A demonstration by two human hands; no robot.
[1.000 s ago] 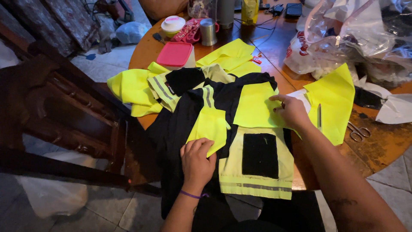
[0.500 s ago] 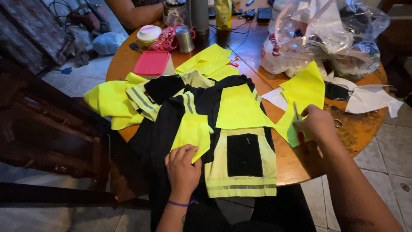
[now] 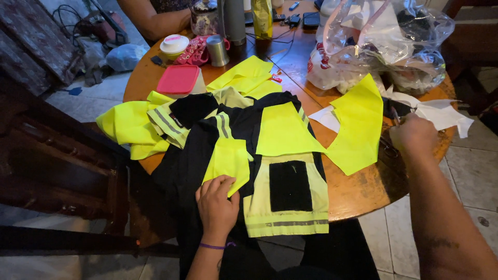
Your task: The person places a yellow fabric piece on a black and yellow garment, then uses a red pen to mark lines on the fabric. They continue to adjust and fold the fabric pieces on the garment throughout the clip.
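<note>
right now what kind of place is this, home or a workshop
Most likely a home, with sewing going on: a round wooden table crowded with a metal cup and a pink-lidded container, a tiled floor, and a dark wooden chair alongside.

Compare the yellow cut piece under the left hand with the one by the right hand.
The left piece is smaller, lies on the black garment, and the left hand rests on its lower edge. The right piece is larger, lies on the table, and the right hand is beside it. Both are fluorescent yellow fabric.
</note>
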